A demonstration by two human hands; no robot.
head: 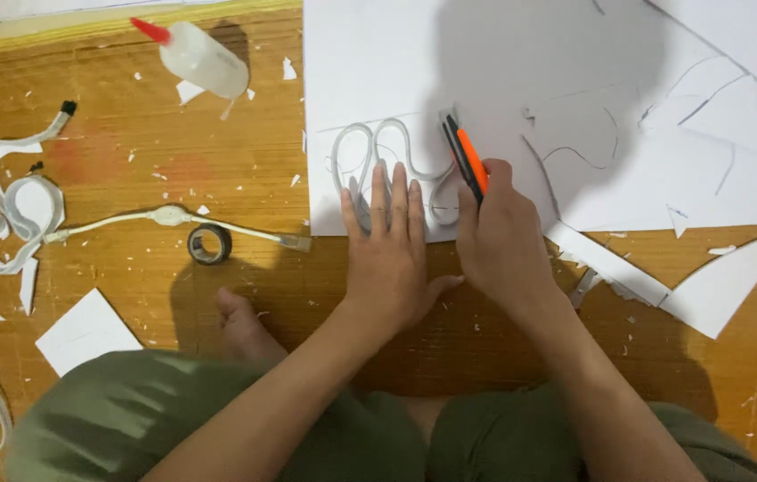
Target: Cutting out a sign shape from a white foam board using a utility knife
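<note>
The left hand (389,250) lies flat, fingers (399,198) spread, pressing the white foam sheet (396,80) near its lower edge. Just beside it, the right hand (499,236) grips an orange-and-black utility knife (466,156), whose long axis tilts up-left beyond the fingertips, its tip meeting the curved outline (378,147) on the sheet.

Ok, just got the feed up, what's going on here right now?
A person sits on the wooden floor, cutting a curvy shape out of a white board. The left hand presses flat on the board while the right hand holds an orange and black utility knife against it. White offcuts lie nearby.
</note>
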